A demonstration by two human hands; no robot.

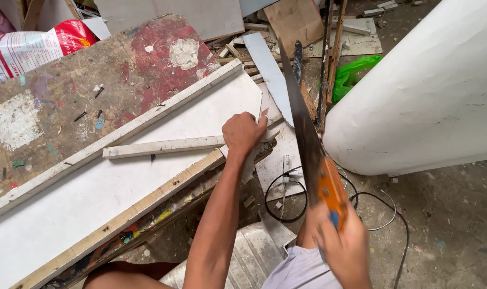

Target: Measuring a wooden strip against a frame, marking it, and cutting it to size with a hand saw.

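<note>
1. Left hand (243, 132) clenched down on the end of a thin white strip of wood (166, 146), pinning it flat on the big white board (93, 198).
2. Strip running off to the left from under that fist, lying across the board at a slight slant.
3. Right hand (344, 247) wrapped tight round the orange handle of a saw (307, 139), a bit blurred.
4. Saw blade angled up and away, just right of the left hand's knuckles, close beside the strip's end.
5. Black cable (286, 198) looped on the floor below, white column (431, 91) off to the right.
</note>
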